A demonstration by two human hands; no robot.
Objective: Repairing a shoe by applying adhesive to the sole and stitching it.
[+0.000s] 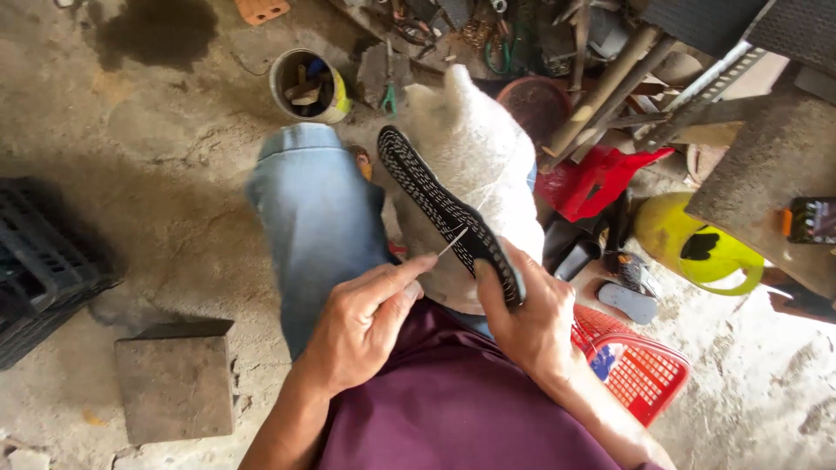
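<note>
A black shoe sole (431, 202) with white stitch marks along its edge rests on a white cloth (475, 152) over my lap. My right hand (527, 318) grips the sole's near end, thumb on its edge. My left hand (366, 322) pinches a thin needle (453, 241) with white thread, its tip at the sole's edge. My jeans-clad leg (318, 218) stretches out to the left.
A black plastic crate (39, 270) stands at the left and a stone block (174, 383) lies at lower left. A tin can of tools (309, 85) sits ahead. At the right are a red basket (640, 370), a red stool (596, 178), a yellow jug (697, 248) and piled metal parts.
</note>
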